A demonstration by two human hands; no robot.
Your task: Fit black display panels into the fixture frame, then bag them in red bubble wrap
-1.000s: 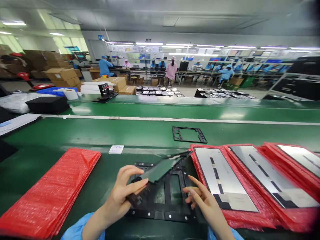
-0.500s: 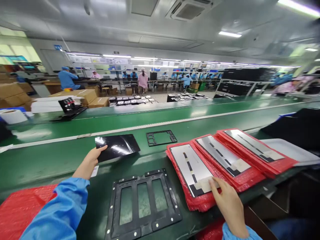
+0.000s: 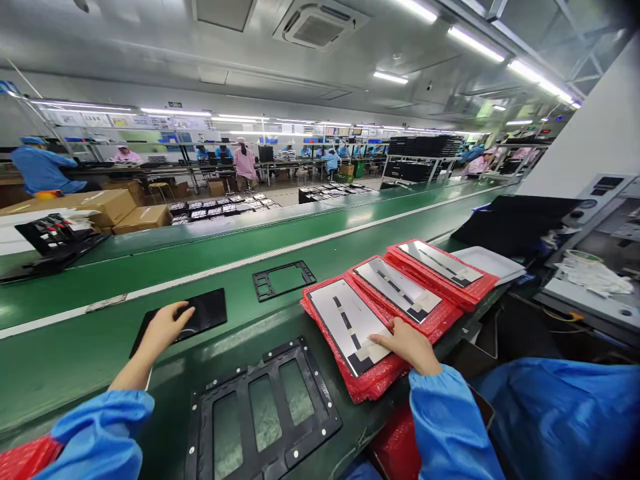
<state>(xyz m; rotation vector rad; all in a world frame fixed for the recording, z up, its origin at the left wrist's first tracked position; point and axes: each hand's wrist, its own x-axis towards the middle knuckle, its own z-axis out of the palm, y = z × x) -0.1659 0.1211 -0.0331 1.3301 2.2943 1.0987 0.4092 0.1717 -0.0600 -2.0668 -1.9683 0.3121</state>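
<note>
The left hand lies palm down on a glossy black display panel, its fingers spread on the surface. The right hand rests its fingertips on a silver-backed panel, which lies on a red bubble bag. The hands are well apart, and neither is clamped on anything; both simply lie flat on what they touch.

The black panel sits on the green conveyor bench, left of a small black frame. A black fixture with 3 windows lies close to the person, between the hands. To the right, 2 more red-bagged stacks overlap one another, reaching toward a white tray.

Bare skin on the glossy panel could leave fingerprints or smears, and dragging it across the bench could scratch it. The slick red bags overlap near the bench's front edge, so a push from the right hand could make the silver-backed panel slide or tip the stack over that edge. The blue sleeve beside the bags could also snag them if the arm swings.
</note>
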